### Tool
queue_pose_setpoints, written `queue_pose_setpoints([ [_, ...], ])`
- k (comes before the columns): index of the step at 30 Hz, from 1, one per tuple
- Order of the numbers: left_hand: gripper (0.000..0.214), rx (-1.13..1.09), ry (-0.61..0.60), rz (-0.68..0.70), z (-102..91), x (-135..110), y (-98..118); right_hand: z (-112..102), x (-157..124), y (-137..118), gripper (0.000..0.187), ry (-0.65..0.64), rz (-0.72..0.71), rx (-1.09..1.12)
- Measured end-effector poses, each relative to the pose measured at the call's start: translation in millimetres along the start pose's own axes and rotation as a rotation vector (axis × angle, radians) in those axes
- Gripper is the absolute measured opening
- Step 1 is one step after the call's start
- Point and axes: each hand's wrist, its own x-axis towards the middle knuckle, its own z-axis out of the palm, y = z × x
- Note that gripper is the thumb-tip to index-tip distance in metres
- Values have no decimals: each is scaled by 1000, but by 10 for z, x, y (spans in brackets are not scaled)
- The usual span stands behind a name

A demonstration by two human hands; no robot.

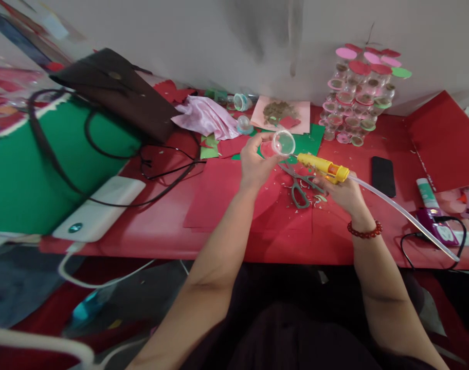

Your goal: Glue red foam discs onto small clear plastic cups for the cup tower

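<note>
Yellow glue gun (pixel 322 167) gripped in right hand (pixel 340 192), nozzle (pixel 293 155) near left thumb (pixel 273 160). Left hand (pixel 256 162) pinches cup (pixel 281 144), arm outstretched.

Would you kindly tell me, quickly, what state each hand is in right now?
Left hand: closed on the cup.
Right hand: closed on the glue gun, its nozzle near the cup.

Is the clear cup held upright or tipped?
Tipped: the cup is sideways in the left hand, one round end showing almost as a full circle.
</note>
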Motion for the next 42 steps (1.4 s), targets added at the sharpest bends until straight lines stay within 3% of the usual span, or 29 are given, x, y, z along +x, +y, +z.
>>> queue_pose_setpoints([
  [10,44,-6,-7,23,-2,-3,0,17,15,-16,37,72,39,27],
  [27,46,-37,-17,-4,-2,-7,38,-26,52,84,43,58,4,-11],
  [42,45,-29,-38,-4,-5,-10,78,-30,68,77,35,121,28,-64],
])
